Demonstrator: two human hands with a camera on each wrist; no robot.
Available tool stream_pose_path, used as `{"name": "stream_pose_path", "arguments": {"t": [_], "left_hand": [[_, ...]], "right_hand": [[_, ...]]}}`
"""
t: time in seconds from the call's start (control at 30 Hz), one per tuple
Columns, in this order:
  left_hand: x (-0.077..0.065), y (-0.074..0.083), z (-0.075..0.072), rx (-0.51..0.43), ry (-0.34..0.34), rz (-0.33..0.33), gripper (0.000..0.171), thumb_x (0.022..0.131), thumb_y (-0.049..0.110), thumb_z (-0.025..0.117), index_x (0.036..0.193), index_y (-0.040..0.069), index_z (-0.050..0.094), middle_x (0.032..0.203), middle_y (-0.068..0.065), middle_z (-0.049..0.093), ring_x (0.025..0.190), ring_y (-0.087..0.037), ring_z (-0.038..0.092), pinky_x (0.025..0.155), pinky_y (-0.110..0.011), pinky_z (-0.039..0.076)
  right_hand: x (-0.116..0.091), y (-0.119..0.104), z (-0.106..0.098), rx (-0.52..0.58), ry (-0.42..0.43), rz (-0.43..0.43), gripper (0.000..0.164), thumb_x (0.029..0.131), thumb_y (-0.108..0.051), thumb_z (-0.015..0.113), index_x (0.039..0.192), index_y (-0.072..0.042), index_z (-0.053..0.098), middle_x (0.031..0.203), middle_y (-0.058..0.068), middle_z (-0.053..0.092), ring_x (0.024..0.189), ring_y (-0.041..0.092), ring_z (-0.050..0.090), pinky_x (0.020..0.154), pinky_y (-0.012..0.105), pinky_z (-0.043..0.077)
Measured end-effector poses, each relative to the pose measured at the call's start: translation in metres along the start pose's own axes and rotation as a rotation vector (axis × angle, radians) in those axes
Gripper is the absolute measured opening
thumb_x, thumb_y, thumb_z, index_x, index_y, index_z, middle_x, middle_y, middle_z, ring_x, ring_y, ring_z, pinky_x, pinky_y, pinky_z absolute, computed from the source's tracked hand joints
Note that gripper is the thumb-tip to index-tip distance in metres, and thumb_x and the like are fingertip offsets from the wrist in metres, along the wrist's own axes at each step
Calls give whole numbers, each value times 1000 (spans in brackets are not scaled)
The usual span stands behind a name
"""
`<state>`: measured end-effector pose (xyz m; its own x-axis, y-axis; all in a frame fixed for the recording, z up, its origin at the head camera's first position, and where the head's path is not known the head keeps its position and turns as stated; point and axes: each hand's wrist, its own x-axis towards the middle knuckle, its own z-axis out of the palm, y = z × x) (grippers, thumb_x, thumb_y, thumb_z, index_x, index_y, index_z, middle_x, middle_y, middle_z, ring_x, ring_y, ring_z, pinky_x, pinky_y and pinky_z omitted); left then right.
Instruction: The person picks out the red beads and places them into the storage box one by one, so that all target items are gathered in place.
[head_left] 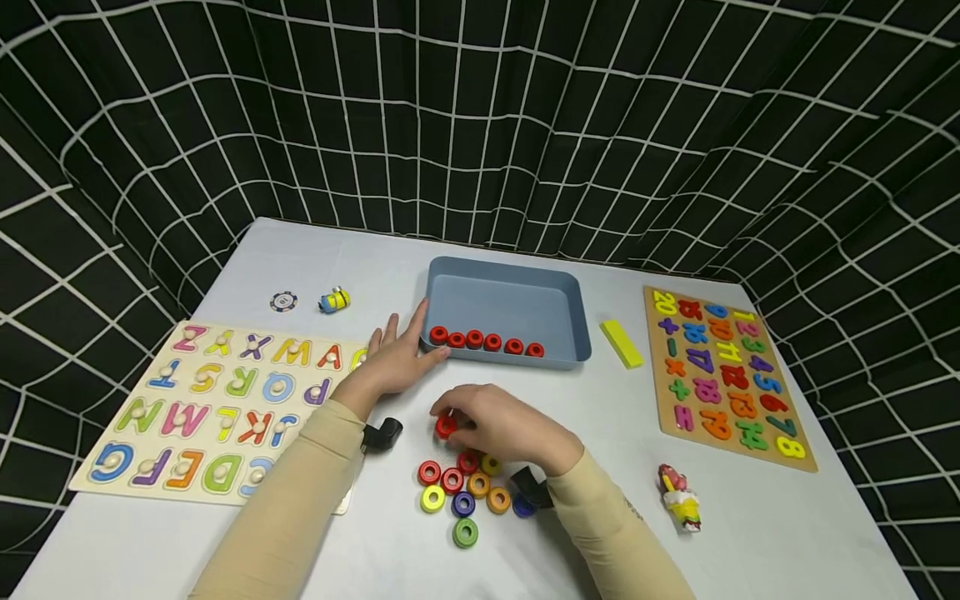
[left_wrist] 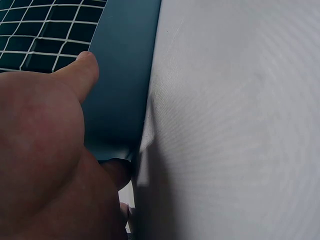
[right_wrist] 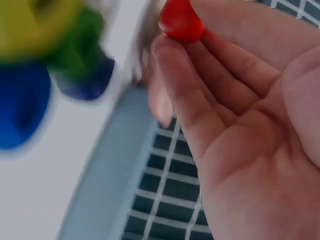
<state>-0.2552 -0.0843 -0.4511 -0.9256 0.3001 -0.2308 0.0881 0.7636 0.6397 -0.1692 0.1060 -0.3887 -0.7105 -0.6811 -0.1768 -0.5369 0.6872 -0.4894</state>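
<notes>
My right hand [head_left: 504, 423] pinches a red ring [head_left: 446, 427] between thumb and fingers, just above the table; the same red ring [right_wrist: 182, 21] shows at the fingertips in the right wrist view. Below it lies a cluster of small rings, among them a red ring [head_left: 429, 472], an orange ring [head_left: 498, 500] and a green ring [head_left: 465, 532]. My left hand [head_left: 396, 357] rests with spread fingers against the near left corner of a blue-grey tray [head_left: 510, 287]. Several red rings [head_left: 492, 342] stand in a row along the tray's near wall.
A wooden letter board [head_left: 202, 350] lies at the left, a number board [head_left: 667, 400] at the right. A yellow block [head_left: 622, 343] is right of the tray. A poker chip [head_left: 283, 302] and a minion figure [head_left: 334, 300] sit back left; another small figure [head_left: 680, 498] lies front right.
</notes>
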Motion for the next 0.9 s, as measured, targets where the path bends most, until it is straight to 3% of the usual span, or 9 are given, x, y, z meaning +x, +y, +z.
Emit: {"name": "stream_pose_path", "arguments": {"t": [0.13, 0.33, 0.53, 0.9], "left_hand": [[0, -2, -1, 1, 6, 8, 90, 92, 65, 45, 151, 38, -17, 157, -14, 31, 151, -34, -10, 119, -56, -9], [1, -2, 0, -14, 2, 12, 91, 91, 65, 45, 152, 38, -17, 156, -13, 32, 151, -33, -11, 119, -55, -10], [1, -2, -1, -20, -4, 6, 91, 91, 65, 45, 152, 37, -16, 158, -14, 28, 150, -34, -11, 119, -56, -11], [2, -4, 2, -18, 6, 8, 91, 90, 67, 46, 152, 38, -15, 156, -13, 32, 151, -32, -11, 119, -55, -10]], "right_hand": [[-3, 15, -25, 27, 192, 64, 26, 86, -15, 72, 112, -14, 67, 103, -4, 69, 92, 13, 65, 85, 32, 54], [5, 53, -36, 91, 437, 328, 26, 87, -18, 71, 113, -13, 68, 101, 2, 70, 87, 16, 65, 78, 35, 54], [17, 81, -35, 90, 482, 430, 33, 88, -16, 70, 119, -8, 66, 105, 8, 69, 91, 21, 64, 78, 37, 53], [27, 104, -33, 75, 475, 446, 34, 90, -18, 67, 123, -10, 64, 114, 10, 67, 98, 22, 64, 82, 38, 54]]}}
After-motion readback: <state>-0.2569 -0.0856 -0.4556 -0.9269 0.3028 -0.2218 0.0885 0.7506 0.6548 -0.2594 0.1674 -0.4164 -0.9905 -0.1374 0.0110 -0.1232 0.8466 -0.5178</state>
